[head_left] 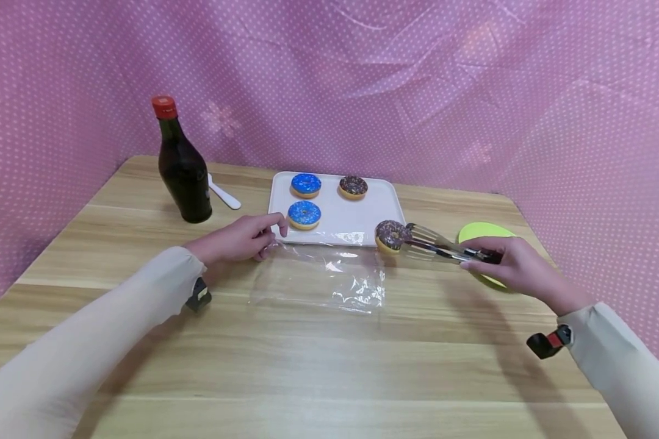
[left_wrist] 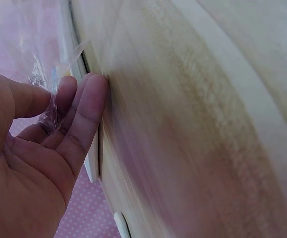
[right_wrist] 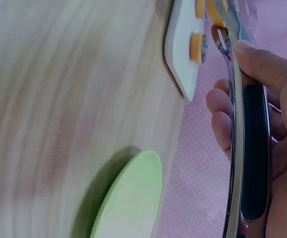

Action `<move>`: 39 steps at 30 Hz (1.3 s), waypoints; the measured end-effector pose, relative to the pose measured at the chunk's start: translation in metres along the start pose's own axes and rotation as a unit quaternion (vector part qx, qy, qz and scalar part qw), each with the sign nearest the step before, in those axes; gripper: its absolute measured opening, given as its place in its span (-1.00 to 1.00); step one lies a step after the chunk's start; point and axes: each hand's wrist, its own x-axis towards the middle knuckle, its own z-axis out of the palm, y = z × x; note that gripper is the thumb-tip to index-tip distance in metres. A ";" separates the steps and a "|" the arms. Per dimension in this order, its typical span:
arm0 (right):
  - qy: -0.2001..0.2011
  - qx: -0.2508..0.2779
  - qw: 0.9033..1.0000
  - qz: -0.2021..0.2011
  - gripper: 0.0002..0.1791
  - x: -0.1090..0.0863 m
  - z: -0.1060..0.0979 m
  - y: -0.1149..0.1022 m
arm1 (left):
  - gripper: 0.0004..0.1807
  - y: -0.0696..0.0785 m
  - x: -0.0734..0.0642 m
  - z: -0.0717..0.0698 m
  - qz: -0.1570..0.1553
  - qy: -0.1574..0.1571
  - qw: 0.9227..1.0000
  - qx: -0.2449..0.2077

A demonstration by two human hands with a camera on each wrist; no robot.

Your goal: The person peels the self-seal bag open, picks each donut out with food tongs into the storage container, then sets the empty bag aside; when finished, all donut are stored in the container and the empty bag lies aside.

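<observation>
My left hand (head_left: pixel 240 238) pinches the edge of a clear plastic bag (head_left: pixel 324 274) between thumb and fingers; the bag spreads flat in front of the tray. In the left wrist view the crumpled film (left_wrist: pixel 51 94) shows at the fingertips. My right hand (head_left: pixel 518 268) grips metal tongs (head_left: pixel 439 247) with dark handle inserts (right_wrist: pixel 255 153). The tongs' far end clasps a chocolate donut with sprinkles (head_left: pixel 391 235), held at the tray's front right corner, beside the bag. On the white tray (head_left: pixel 329 207) lie two blue donuts (head_left: pixel 306 185) and another chocolate donut (head_left: pixel 353 187).
A dark bottle with a red cap (head_left: pixel 183 171) stands at the back left, a white spreader-like utensil (head_left: pixel 225 194) next to it. A lime-green plate (head_left: pixel 480 230) lies under and beyond my right hand. Pink dotted cloth (head_left: pixel 329 79) hangs behind the wooden table (head_left: pixel 329 366).
</observation>
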 end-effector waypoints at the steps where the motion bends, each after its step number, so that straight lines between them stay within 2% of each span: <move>1: -0.003 -0.001 1.000 0.010 -0.69 0.002 -0.001 0.000 | -0.79 0.000 0.000 0.000 -0.002 -0.001 1.000 0.000; 6: -0.029 -0.004 0.998 0.053 -0.66 0.022 0.002 0.000 | -0.79 0.000 -0.001 0.000 -0.006 -0.003 1.000 0.000; 9: -0.043 -0.003 0.997 0.063 -0.65 0.036 0.008 -0.001 | -0.79 -0.001 -0.001 0.000 0.001 -0.003 1.000 0.000; 15: -0.048 -0.008 0.998 0.042 -0.68 0.062 0.024 -0.002 | -0.78 -0.001 0.000 0.000 -0.001 -0.006 1.000 0.000; 21: -0.042 -0.008 0.999 0.026 -0.70 0.081 0.036 -0.005 | -0.79 0.000 0.000 0.000 -0.009 -0.007 1.000 0.005; 31: -0.068 -0.011 0.997 0.030 -0.68 0.091 0.049 -0.004 | -0.79 -0.001 0.000 0.001 0.000 -0.005 1.000 0.004; 39: -0.079 -0.015 0.996 0.045 -0.65 0.095 0.052 -0.006 | -0.79 -0.001 -0.001 0.000 -0.006 -0.006 1.000 0.006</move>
